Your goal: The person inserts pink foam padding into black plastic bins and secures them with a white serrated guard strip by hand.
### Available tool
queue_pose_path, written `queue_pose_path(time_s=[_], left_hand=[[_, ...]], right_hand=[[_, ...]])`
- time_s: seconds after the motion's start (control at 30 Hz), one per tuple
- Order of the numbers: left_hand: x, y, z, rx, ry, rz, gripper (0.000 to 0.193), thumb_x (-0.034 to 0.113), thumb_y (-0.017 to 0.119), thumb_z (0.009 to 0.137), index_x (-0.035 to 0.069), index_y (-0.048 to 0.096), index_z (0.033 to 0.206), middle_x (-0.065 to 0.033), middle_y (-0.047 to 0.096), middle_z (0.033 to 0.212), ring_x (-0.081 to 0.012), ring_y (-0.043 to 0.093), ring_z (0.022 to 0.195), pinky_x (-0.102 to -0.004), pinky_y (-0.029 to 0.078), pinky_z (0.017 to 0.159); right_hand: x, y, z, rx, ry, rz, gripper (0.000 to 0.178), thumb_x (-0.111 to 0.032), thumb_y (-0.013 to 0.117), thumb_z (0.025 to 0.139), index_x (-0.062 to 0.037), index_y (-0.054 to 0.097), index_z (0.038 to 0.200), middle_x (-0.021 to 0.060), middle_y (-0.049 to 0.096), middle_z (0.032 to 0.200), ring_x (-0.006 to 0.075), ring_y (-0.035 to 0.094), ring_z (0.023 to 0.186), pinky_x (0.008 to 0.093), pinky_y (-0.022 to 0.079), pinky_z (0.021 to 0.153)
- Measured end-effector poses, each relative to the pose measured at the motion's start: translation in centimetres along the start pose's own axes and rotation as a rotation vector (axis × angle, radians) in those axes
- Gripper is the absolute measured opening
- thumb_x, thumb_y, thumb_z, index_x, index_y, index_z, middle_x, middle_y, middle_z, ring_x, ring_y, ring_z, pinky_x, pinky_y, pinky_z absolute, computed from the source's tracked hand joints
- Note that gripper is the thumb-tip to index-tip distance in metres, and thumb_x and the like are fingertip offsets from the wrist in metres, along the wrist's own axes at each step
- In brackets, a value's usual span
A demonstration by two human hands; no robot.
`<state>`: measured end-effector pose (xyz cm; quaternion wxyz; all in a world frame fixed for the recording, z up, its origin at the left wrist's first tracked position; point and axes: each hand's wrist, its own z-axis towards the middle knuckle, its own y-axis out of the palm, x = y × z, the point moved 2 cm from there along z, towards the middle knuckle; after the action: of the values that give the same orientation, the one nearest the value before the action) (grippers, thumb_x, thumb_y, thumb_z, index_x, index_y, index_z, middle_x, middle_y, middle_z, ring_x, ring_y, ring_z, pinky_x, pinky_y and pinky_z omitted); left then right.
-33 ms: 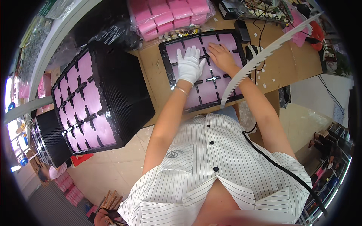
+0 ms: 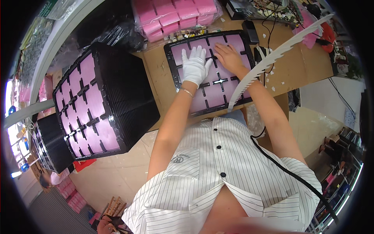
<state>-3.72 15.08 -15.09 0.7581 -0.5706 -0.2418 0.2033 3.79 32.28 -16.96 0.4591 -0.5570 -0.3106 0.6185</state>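
A black plastic tray [image 2: 222, 106] with pink foam pads in its divided compartments lies on the cardboard-covered table in front of me. My left hand [image 2: 194, 67], in a white glove, rests flat on the pads at the tray's upper left with its fingers apart. My right hand [image 2: 230, 58], bare, lies stretched out on the pads just to the right of it. Neither hand holds anything. The pads under both palms are hidden. Shiny black cross-shaped dividers [image 2: 220, 81] show between the pads.
To the left stands a tall stack of black trays [image 2: 132, 105], pink pads in the top one. Wrapped pink foam blocks [image 2: 175, 17] sit behind my tray. A white toothed strip [image 2: 272, 56] arches over its right side. A black box [image 2: 250, 32] stands near its far right corner.
My gloved left hand has shifted very slightly to the left and away from me over the pads. The right hand looks unmoved.
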Motion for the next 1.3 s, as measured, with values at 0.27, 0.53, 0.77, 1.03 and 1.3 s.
queue_pose_path(time_s=[0.27, 0.53, 0.77, 1.03, 1.3], left_hand=[[-7.1, -1.5, -2.5, -0.042, 0.067, -0.018, 0.039, 0.035, 0.043, 0.096, 0.013, 0.06, 0.124, -0.0065, 0.056, 0.133, -0.0214, 0.05, 0.125, -0.0505, 0.026, 0.109], [-6.9, -5.2, -6.5, -0.156, 0.243, -0.132, 0.033, 0.031, 0.052, 0.093, 0.015, 0.064, 0.119, -0.0067, 0.058, 0.129, -0.0244, 0.052, 0.122, -0.0497, 0.028, 0.109], [-4.8, -5.7, -6.0, -0.037, 0.128, -0.309, 0.028, 0.04, 0.073, 0.076, 0.013, 0.067, 0.076, -0.0032, 0.065, 0.102, -0.0219, 0.058, 0.105, -0.0519, 0.03, 0.107], [-4.0, -4.9, -5.8, -0.153, 0.076, -0.19, 0.06, 0.062, 0.08, 0.05, 0.014, 0.063, 0.081, -0.0038, 0.059, 0.101, -0.0249, 0.053, 0.104, -0.0596, 0.021, 0.107], [-3.0, -6.3, -6.4, -0.335, 0.038, -0.031, 0.085, 0.067, 0.077, 0.049, 0.012, 0.06, 0.112, -0.0075, 0.053, 0.124, -0.0271, 0.045, 0.12, -0.0619, 0.016, 0.109]], right_hand=[[14.2, -1.4, -3.6, 0.082, -0.105, -0.346, 0.032, -0.024, 0.049, 0.097, -0.0067, 0.061, 0.121, 0.0075, 0.058, 0.13, 0.0216, 0.053, 0.121, 0.0422, 0.034, 0.107], [6.4, -5.3, -6.3, -0.065, -0.047, 0.029, 0.018, -0.011, 0.062, 0.078, -0.0068, 0.071, 0.092, 0.0131, 0.061, 0.116, 0.0283, 0.051, 0.12, 0.0456, 0.03, 0.111], [6.0, -7.1, -8.8, -0.069, -0.048, -0.006, 0.031, -0.024, 0.07, 0.078, -0.0088, 0.067, 0.104, 0.0085, 0.055, 0.129, 0.0274, 0.048, 0.123, 0.0468, 0.029, 0.111], [5.2, -9.2, -8.2, -0.246, -0.068, 0.067, 0.058, -0.038, 0.078, 0.067, -0.0138, 0.062, 0.117, 0.0071, 0.049, 0.137, 0.0276, 0.042, 0.129, 0.0489, 0.024, 0.112], [2.9, -10.4, -8.8, -0.452, 0.023, -0.175, 0.095, -0.034, 0.085, 0.054, -0.0203, 0.043, 0.138, 0.0063, 0.033, 0.149, 0.0276, 0.034, 0.135, 0.0562, 0.013, 0.114]])
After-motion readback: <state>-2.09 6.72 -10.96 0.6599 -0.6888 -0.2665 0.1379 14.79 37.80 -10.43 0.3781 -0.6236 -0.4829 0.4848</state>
